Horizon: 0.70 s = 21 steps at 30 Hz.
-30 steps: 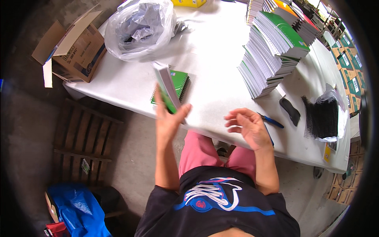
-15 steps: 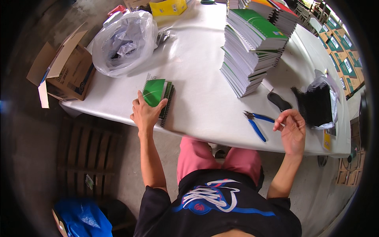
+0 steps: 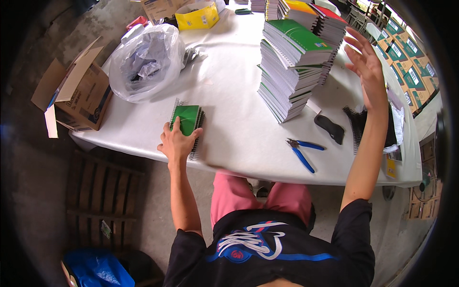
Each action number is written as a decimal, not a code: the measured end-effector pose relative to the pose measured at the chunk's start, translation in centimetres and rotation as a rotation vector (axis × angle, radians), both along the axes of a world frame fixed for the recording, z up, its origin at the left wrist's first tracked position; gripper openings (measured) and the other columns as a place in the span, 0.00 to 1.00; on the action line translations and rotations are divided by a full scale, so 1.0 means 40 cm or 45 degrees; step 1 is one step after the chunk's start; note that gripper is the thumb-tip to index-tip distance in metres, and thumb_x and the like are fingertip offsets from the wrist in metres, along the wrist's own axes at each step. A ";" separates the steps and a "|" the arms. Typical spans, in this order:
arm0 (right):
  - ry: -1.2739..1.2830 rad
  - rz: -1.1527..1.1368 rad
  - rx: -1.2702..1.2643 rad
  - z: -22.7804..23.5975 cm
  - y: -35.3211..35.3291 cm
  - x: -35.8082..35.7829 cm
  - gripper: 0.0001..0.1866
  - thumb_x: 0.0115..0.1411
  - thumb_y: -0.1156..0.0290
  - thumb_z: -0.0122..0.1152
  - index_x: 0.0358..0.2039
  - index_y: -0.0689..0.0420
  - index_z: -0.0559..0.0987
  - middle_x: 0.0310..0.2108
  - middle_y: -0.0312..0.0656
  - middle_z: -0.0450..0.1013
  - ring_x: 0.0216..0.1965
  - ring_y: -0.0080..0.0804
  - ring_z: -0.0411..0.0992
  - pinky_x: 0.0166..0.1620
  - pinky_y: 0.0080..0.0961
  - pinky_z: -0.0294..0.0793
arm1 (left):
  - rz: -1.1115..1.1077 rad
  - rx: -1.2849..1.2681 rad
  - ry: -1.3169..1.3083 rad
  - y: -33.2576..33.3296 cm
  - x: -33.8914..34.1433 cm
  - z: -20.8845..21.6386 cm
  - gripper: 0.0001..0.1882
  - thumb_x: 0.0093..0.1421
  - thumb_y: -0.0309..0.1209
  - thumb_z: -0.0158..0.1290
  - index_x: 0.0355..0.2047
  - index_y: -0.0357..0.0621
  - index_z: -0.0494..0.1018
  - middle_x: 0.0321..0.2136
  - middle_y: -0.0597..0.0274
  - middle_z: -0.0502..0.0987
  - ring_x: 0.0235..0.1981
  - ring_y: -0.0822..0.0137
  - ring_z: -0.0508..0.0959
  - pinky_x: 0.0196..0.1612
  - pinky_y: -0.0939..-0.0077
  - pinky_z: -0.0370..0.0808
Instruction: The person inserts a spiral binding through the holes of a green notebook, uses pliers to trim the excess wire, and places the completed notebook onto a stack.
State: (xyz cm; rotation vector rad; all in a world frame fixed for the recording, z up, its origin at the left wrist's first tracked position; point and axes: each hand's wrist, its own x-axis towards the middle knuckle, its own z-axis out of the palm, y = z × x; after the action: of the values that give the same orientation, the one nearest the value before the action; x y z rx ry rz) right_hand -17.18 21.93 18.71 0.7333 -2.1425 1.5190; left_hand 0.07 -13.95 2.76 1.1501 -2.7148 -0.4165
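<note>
My left hand (image 3: pixel 179 139) rests with spread fingers on a small pile of green spiral notebooks (image 3: pixel 186 115) near the table's front edge. Raised on the right, my right hand (image 3: pixel 366 67) has its fingers apart and holds nothing. It is nearest to a tall stack of green-covered notebooks (image 3: pixel 287 83), just to the right of it. Blue-handled cutting pliers (image 3: pixel 302 154) lie with handles spread on the white table. A black, curved object (image 3: pixel 329 129) sits behind them. Beyond my right forearm, black spiral binding coils (image 3: pixel 355 125) lie in a bundle, partly hidden by the arm.
A clear plastic bag (image 3: pixel 165 52) of scraps stands at the back left, beside an open cardboard box (image 3: pixel 88 98). Farther back is a yellow box (image 3: pixel 197 16). Red and orange notebooks (image 3: pixel 330 21) stand behind the tall stack. Green-and-brown cartons (image 3: pixel 409 60) are piled at the far right.
My right hand has moved up and away from beside the pliers toward the tall stack. My left hand stays on the small pile, its fingers now lying farther over the cover.
</note>
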 end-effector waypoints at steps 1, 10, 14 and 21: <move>-0.069 -0.023 0.029 0.002 -0.003 -0.020 0.26 0.56 0.51 0.58 0.55 0.43 0.70 0.50 0.38 0.69 0.50 0.24 0.65 0.47 0.25 0.64 | -0.020 0.041 0.016 0.007 0.004 0.006 0.47 0.43 0.59 0.59 0.59 0.50 0.62 0.61 0.50 0.57 0.60 0.48 0.59 0.53 0.37 0.56; -0.561 0.040 0.539 0.032 -0.076 -0.121 0.33 0.51 0.39 0.59 0.51 0.48 0.73 0.38 0.30 0.73 0.31 0.19 0.67 0.37 0.26 0.69 | -0.110 -0.142 -0.084 0.001 0.015 -0.077 0.42 0.59 0.60 0.38 0.65 0.47 0.48 0.66 0.60 0.45 0.67 0.58 0.43 0.59 0.31 0.44; -0.676 0.187 0.621 0.067 -0.062 -0.166 0.35 0.43 0.47 0.71 0.48 0.56 0.74 0.33 0.35 0.75 0.31 0.23 0.71 0.37 0.26 0.69 | -0.104 -0.127 -0.094 0.010 0.010 -0.071 0.42 0.59 0.60 0.37 0.65 0.47 0.47 0.67 0.60 0.44 0.67 0.58 0.43 0.59 0.31 0.44; -0.175 0.034 0.627 0.078 -0.080 -0.144 0.17 0.53 0.60 0.65 0.40 0.55 0.74 0.30 0.31 0.73 0.29 0.16 0.69 0.29 0.15 0.69 | -0.095 -0.076 -0.064 0.002 0.012 -0.069 0.40 0.60 0.59 0.38 0.65 0.48 0.48 0.67 0.61 0.44 0.67 0.57 0.43 0.58 0.29 0.43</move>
State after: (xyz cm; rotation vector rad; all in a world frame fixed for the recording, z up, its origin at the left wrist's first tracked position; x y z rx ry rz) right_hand -22.95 18.71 21.82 0.8332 -2.6602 1.0820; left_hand 0.56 -13.88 0.00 1.0614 -2.8000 -0.3186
